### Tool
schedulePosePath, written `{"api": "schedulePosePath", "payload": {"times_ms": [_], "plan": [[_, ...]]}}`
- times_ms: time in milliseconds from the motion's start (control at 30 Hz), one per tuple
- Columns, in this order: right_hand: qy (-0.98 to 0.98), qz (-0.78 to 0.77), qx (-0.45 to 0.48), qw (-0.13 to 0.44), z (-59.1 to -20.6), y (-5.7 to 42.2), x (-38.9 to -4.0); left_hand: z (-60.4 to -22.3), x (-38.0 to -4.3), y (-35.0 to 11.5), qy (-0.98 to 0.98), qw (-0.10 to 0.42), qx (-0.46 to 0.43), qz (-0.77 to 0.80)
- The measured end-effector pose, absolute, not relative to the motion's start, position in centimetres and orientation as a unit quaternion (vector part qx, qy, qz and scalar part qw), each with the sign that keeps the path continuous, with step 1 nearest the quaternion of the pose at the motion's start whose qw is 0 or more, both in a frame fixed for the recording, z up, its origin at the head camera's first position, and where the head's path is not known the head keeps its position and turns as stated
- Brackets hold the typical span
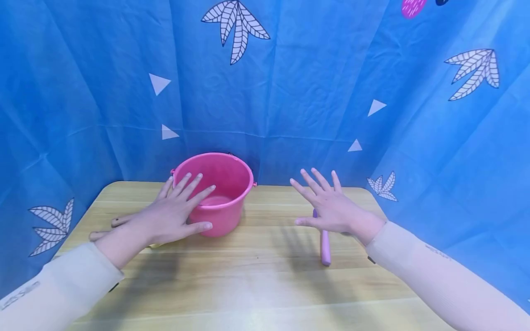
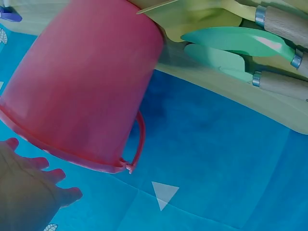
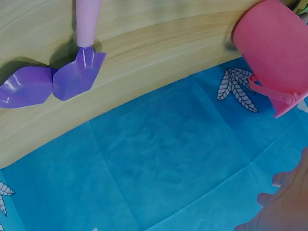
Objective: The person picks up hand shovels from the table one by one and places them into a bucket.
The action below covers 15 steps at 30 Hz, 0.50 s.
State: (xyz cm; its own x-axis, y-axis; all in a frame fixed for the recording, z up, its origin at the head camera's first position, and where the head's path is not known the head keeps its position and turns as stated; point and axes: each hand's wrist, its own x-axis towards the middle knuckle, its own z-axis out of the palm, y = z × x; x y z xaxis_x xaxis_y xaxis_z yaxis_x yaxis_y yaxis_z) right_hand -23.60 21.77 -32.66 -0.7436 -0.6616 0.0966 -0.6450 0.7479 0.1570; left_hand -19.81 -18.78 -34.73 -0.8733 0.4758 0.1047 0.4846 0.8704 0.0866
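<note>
My left hand [image 1: 171, 216] is spread over the near left side of a pink bucket [image 1: 221, 220], fingers straight and nothing held. The bucket stands upright on the table. Partly hidden beneath my left forearm, wooden-handled trowels lie beside it; in the left wrist view one has a yellow blade [image 2: 207, 19] and others a green blade [image 2: 236, 39] and a pale green blade [image 2: 216, 58]. On the other side my right hand [image 1: 333, 209] hovers with spread fingers above a lilac-handled shovel [image 1: 325, 250]. Its purple blade [image 3: 79, 77] shows in the right wrist view, beside a second purple blade [image 3: 29, 87].
The light wooden table [image 1: 256, 280] ends at a blue curtain [image 1: 298, 101] that hangs behind it and along both sides. The bucket's pink handle [image 2: 141, 139] hangs down at its side near the rim.
</note>
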Motion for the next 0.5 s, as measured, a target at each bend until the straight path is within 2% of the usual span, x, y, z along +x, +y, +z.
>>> {"api": "schedulePosePath", "payload": {"times_ms": [500], "plan": [[-0.933, -0.051, 0.349, 0.069, -33.04, 21.63, -23.49, -35.35, -20.11, -18.18, -0.962, 0.036, -0.265, -0.057]]}}
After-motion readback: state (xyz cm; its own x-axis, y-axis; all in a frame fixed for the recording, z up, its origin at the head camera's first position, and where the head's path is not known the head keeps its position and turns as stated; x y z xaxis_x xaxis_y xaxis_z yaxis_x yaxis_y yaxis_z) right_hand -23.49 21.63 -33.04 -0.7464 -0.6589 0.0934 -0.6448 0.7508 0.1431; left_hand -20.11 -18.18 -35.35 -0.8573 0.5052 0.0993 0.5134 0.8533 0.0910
